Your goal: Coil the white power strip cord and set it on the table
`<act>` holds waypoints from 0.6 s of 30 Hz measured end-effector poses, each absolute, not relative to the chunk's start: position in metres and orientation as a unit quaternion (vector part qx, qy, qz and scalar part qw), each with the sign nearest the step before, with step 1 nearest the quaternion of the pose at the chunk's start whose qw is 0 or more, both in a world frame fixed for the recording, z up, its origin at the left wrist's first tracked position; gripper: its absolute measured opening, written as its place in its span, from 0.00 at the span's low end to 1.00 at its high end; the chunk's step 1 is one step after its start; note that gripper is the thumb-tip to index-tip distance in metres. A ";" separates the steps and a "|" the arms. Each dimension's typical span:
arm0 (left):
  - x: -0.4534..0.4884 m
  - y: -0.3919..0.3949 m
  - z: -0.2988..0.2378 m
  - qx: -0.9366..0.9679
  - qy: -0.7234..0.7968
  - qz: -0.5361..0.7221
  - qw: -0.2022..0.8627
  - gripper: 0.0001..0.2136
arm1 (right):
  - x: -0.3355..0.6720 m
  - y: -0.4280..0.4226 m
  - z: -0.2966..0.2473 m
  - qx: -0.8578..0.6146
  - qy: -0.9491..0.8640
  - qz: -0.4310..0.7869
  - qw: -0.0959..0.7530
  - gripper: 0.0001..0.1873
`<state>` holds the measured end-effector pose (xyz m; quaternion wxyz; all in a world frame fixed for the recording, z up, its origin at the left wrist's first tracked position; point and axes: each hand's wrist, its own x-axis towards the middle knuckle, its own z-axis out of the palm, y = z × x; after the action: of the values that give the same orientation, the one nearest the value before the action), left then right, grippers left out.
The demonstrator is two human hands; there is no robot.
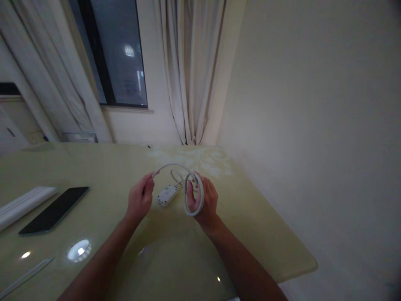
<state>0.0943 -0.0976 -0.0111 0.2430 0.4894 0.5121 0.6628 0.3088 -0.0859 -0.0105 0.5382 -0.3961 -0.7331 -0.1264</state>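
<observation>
A white cable [175, 165] arches through the air between my two hands. My left hand [140, 198] is closed, pinching one stretch of it between thumb and fingers. Loops of the same cable hang around my right hand [205, 200], whose fingers and thumb curl about the coil. Between the hands, a small white power strip [167, 195] lies on the table, its face with dark spots upward. A loop of cable runs from it back toward the coil. The cable's far end is hidden behind my right hand.
On the glossy yellowish table [257, 234], a black tablet [54, 210] and a long white object [26, 205] lie at left. A thin pale strip [26, 278] is at the lower left. The wall [313, 125] bounds the right side; curtains [191, 75] hang behind.
</observation>
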 end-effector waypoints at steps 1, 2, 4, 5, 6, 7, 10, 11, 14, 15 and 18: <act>0.091 -0.097 -0.013 0.496 0.521 0.660 0.215 0.09 | 0.310 -0.085 -0.010 -0.398 -0.731 -0.125 0.540 0.17; 0.087 -0.095 -0.015 0.509 0.527 0.655 0.186 0.10 | 0.310 -0.085 -0.009 -0.400 -0.728 -0.125 0.543 0.17; 0.078 -0.090 -0.021 0.559 0.530 0.626 0.120 0.11 | 0.312 -0.084 -0.008 -0.402 -0.723 -0.138 0.544 0.17; 0.073 -0.087 -0.023 0.591 0.530 0.603 0.084 0.11 | 0.313 -0.085 -0.006 -0.400 -0.725 -0.152 0.540 0.17; 0.069 -0.085 -0.025 0.621 0.528 0.577 0.048 0.12 | 0.313 -0.085 -0.005 -0.399 -0.730 -0.167 0.529 0.18; 0.065 -0.083 -0.027 0.645 0.527 0.553 0.014 0.13 | 0.313 -0.087 -0.005 -0.399 -0.738 -0.179 0.514 0.19; 0.062 -0.081 -0.029 0.684 0.522 0.507 -0.046 0.15 | 0.309 -0.093 -0.005 -0.420 -0.767 -0.180 0.450 0.21; 0.065 -0.083 -0.029 0.694 0.519 0.498 -0.050 0.16 | 0.306 -0.096 -0.007 -0.429 -0.777 -0.174 0.426 0.22; 0.082 -0.091 -0.030 0.727 0.490 0.479 -0.038 0.16 | 0.296 -0.103 -0.014 -0.437 -0.809 -0.160 0.360 0.22; 0.089 -0.094 -0.031 0.741 0.471 0.477 -0.028 0.17 | 0.293 -0.104 -0.016 -0.434 -0.820 -0.154 0.340 0.21; 0.106 -0.104 -0.035 0.784 0.400 0.474 0.015 0.25 | 0.290 -0.107 -0.019 -0.436 -0.839 -0.121 0.302 0.14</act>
<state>0.1065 -0.1043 -0.0346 0.0151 0.7844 0.3997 0.4741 0.2900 -0.1068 -0.0193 0.3015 -0.4359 -0.8393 -0.1205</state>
